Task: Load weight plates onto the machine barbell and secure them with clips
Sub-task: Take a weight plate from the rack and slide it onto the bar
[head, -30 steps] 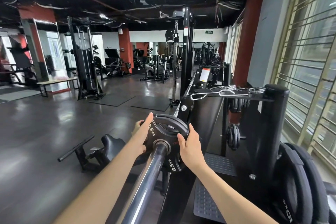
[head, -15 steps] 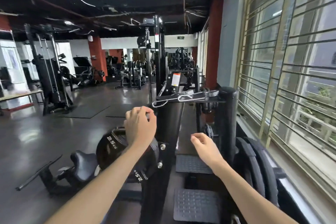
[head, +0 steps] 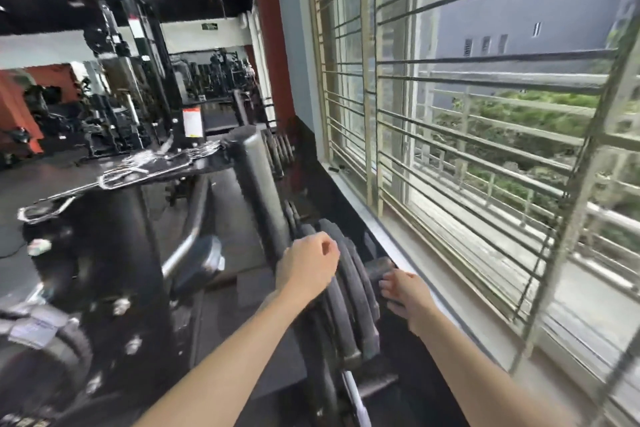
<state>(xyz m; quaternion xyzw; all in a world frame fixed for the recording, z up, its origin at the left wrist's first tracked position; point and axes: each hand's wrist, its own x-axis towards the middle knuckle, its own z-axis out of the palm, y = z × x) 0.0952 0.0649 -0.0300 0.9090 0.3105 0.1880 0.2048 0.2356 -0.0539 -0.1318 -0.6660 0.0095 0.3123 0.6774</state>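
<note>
Several black weight plates (head: 349, 291) stand on edge on a storage peg (head: 379, 269) beside the window. My left hand (head: 306, 270) lies over the top rim of the plates with its fingers curled around it. My right hand (head: 405, 295) is at the outer face of the stack, next to the peg's end, with its fingertips against the outermost plate. Steel spring clips (head: 114, 178) lie on the machine's black top shelf, up and to the left. A blurred black plate (head: 41, 343) shows at the lower left. The whole view is motion-blurred.
A black upright post (head: 258, 184) of the machine rises just behind the stored plates. The window sill (head: 433, 253) and barred window (head: 467, 114) run close along the right. More stored plates (head: 282, 151) hang further back. Gym machines fill the far left.
Both hands have left the 2.5 kg plate on the bar. The view has swung right and down, and the hands have moved to the stored plates by the window.
</note>
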